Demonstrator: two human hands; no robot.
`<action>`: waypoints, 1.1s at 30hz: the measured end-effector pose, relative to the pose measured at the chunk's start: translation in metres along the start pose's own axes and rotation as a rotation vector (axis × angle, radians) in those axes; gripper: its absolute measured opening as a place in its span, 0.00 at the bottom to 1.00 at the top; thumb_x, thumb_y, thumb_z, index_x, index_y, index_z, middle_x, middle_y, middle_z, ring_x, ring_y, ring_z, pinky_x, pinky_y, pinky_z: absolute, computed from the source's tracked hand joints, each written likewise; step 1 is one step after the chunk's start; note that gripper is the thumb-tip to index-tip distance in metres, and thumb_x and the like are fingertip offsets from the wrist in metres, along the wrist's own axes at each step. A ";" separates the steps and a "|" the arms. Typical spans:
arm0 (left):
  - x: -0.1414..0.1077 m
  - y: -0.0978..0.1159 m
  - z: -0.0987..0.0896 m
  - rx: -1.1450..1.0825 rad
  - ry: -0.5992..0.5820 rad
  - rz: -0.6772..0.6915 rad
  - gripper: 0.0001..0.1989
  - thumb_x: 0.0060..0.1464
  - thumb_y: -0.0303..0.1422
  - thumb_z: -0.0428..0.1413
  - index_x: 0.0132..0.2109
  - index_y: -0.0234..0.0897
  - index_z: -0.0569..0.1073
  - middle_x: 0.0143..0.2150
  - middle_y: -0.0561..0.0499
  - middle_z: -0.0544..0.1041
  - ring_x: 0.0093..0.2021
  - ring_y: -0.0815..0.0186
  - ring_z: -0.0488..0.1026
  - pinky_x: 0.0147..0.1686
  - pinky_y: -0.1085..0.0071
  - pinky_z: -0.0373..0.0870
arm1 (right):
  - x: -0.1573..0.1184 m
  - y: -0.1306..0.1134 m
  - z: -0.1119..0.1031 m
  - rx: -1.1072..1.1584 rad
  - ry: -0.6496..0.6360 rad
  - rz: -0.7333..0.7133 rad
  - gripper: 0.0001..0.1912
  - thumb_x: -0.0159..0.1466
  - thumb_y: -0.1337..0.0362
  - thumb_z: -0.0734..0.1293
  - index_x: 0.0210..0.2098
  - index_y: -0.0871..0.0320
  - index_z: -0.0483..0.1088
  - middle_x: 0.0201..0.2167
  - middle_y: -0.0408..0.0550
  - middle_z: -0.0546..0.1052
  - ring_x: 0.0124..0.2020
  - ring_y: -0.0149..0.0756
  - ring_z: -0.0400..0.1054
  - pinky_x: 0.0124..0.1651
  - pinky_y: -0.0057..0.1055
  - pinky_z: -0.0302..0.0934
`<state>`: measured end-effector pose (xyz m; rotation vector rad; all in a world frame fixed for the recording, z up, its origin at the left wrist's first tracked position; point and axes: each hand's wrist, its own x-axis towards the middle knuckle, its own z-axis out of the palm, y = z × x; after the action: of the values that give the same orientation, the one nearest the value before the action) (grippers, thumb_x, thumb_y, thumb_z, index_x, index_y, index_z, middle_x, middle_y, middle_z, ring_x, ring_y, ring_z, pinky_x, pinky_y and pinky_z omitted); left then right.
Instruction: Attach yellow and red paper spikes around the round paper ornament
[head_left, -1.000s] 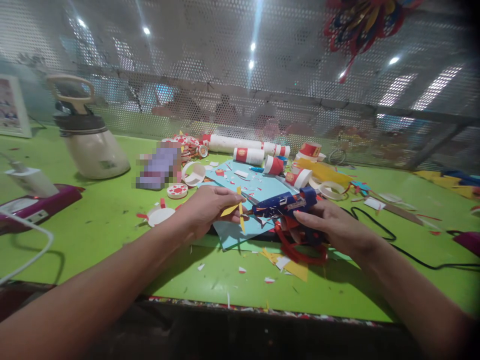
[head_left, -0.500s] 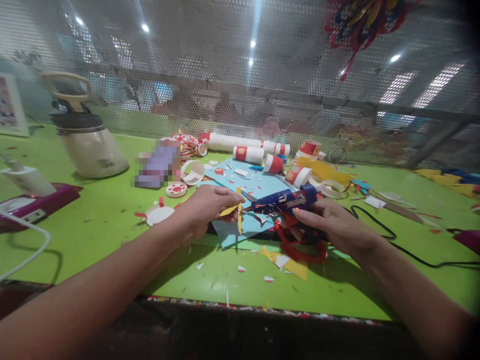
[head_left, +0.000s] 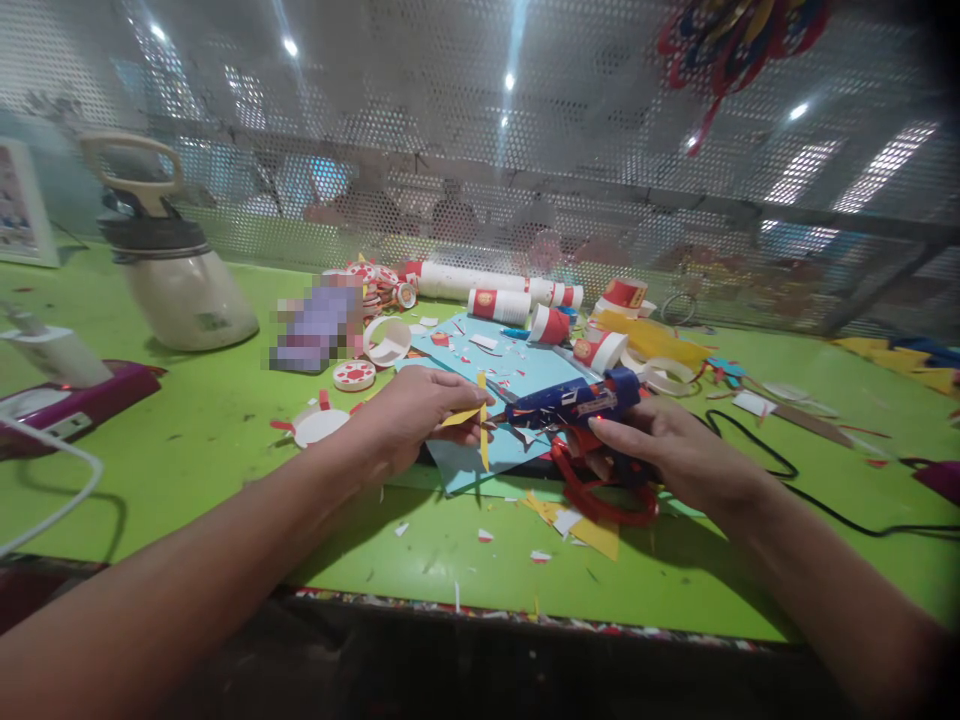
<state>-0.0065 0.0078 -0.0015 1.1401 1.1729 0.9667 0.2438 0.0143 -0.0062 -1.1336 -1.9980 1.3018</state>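
Observation:
My left hand [head_left: 431, 412] pinches yellow paper strips [head_left: 484, 440] that cross each other near its fingertips. Wrapped round the handle of a blue glue gun [head_left: 570, 400] is my right hand [head_left: 637, 432]. The gun's nozzle points left and meets or nearly meets the strips; I cannot tell whether it touches. Under the gun, red-handled scissors [head_left: 611, 500] lie partly hidden. Light blue paper sheets [head_left: 469, 465] spread beneath both hands, with scraps on them.
Paper cups [head_left: 499, 305] and a long white tube [head_left: 480, 283] lie at the back. A spray bottle [head_left: 184, 290] and a purple power strip [head_left: 82, 400] stand left. A black cord [head_left: 832, 510] runs right. Yellow scraps [head_left: 596, 535] lie near the front edge [head_left: 420, 605].
The view has shifted very slightly. Both hands keep the same hold, with the glue gun's nozzle still at the yellow strips.

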 end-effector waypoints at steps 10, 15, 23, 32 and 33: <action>0.001 -0.002 0.000 0.009 -0.022 -0.014 0.06 0.46 0.32 0.60 0.26 0.32 0.77 0.28 0.45 0.78 0.27 0.68 0.73 0.32 0.70 0.69 | 0.001 -0.003 0.001 -0.029 0.032 0.019 0.20 0.61 0.49 0.63 0.26 0.60 0.68 0.22 0.46 0.70 0.23 0.30 0.60 0.25 0.28 0.52; -0.001 0.000 0.001 0.018 -0.024 -0.027 0.06 0.47 0.30 0.59 0.25 0.33 0.77 0.27 0.46 0.78 0.28 0.66 0.74 0.32 0.70 0.69 | 0.000 -0.001 0.000 -0.029 0.021 0.011 0.19 0.61 0.49 0.63 0.26 0.59 0.69 0.21 0.45 0.70 0.22 0.29 0.59 0.25 0.28 0.50; 0.000 -0.002 0.000 0.019 -0.030 -0.011 0.07 0.46 0.30 0.59 0.24 0.33 0.76 0.27 0.47 0.78 0.25 0.68 0.72 0.31 0.70 0.69 | -0.002 -0.001 0.000 -0.014 -0.008 -0.007 0.18 0.62 0.51 0.63 0.29 0.61 0.69 0.22 0.45 0.69 0.24 0.29 0.59 0.26 0.28 0.51; -0.001 -0.001 0.000 0.033 -0.044 -0.015 0.07 0.48 0.30 0.58 0.26 0.32 0.77 0.28 0.44 0.79 0.29 0.65 0.75 0.32 0.70 0.69 | -0.001 -0.005 0.001 -0.019 0.034 0.014 0.19 0.61 0.50 0.64 0.26 0.60 0.68 0.20 0.44 0.69 0.21 0.28 0.58 0.23 0.27 0.50; -0.001 -0.001 0.000 0.032 -0.047 -0.015 0.07 0.48 0.30 0.58 0.26 0.32 0.76 0.28 0.44 0.79 0.29 0.65 0.75 0.32 0.70 0.69 | -0.001 -0.005 0.001 -0.024 0.030 0.010 0.19 0.61 0.50 0.64 0.26 0.60 0.68 0.20 0.44 0.69 0.22 0.28 0.58 0.24 0.27 0.50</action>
<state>-0.0071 0.0062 -0.0024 1.1718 1.1616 0.9080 0.2423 0.0120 -0.0021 -1.1689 -1.9933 1.2617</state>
